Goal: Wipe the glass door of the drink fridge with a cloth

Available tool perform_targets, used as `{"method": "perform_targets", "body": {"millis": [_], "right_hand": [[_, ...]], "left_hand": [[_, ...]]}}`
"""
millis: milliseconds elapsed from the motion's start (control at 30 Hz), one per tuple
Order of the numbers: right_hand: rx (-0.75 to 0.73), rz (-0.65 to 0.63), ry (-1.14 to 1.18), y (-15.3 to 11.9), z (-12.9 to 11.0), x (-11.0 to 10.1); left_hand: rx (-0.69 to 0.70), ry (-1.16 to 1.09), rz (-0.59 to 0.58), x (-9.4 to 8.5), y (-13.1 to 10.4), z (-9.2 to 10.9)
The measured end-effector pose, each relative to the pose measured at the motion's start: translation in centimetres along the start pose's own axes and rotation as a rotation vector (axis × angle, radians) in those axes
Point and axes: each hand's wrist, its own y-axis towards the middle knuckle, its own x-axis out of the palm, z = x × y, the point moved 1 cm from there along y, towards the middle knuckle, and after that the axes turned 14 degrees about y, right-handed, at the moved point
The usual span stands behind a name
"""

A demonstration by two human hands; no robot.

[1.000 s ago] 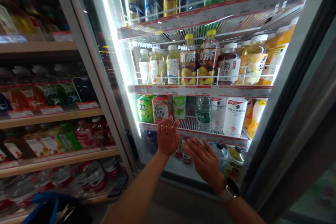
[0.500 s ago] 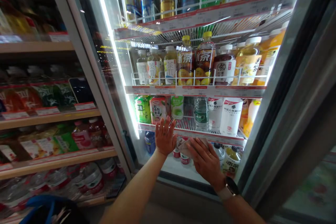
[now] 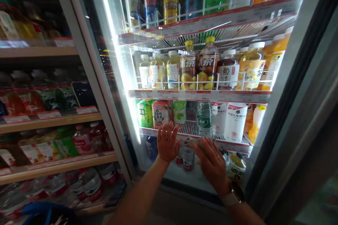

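In the head view, a lit drinks cooler with wire shelves stands in front of me. My left hand [image 3: 168, 144] is raised with its fingers spread and nothing in it, before the shelf edge below a red-labelled drink [image 3: 160, 112]. My right hand [image 3: 211, 160], with a watch on the wrist, has its fingers over a crumpled pale cloth [image 3: 189, 142] and holds it between the two hands. Behind it on the shelf stand a green-labelled water bottle [image 3: 205, 117] and a white carton [image 3: 235, 121].
Iced tea bottles [image 3: 208, 64] and juices fill the shelf above, with cans [image 3: 171, 1] on top. A metal door frame [image 3: 298, 112] rises at the right. Wooden shelves [image 3: 52, 120] of bottles stand at the left. Something blue [image 3: 39, 208] is at the lower left.
The view has shifted slightly, so the shelves sit a little lower. The cloth looks more bunched up beside my right fingers. My left hand stays spread.
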Motion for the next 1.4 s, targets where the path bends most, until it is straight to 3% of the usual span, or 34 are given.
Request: {"method": "perform_targets", "body": {"millis": [600, 767, 1033, 1200, 1400], "right_hand": [[0.029, -0.104, -0.019, 0.7, -0.7, -0.2], [-0.009, -0.071, -0.069, 0.7, -0.6, -0.2], [0.018, 0.042, -0.086, 2.3, 0.4, -2.2], [-0.007, -0.039, -0.086, 1.5, 0.1, -0.7], [-0.02, -0.051, -0.111, 1.0, -0.4, 0.2]], "left_hand": [[-0.016, -0.023, -0.01, 0.2, -0.2, 0.1], [-0.014, -0.024, -0.023, 0.1, -0.3, 0.0], [-0.009, 0.004, -0.026, 0.0, -0.2, 0.1], [-0.014, -0.012, -0.024, -0.1, -0.1, 0.1], [-0.009, 0.01, -0.031, -0.1, -0.1, 0.2]]}}
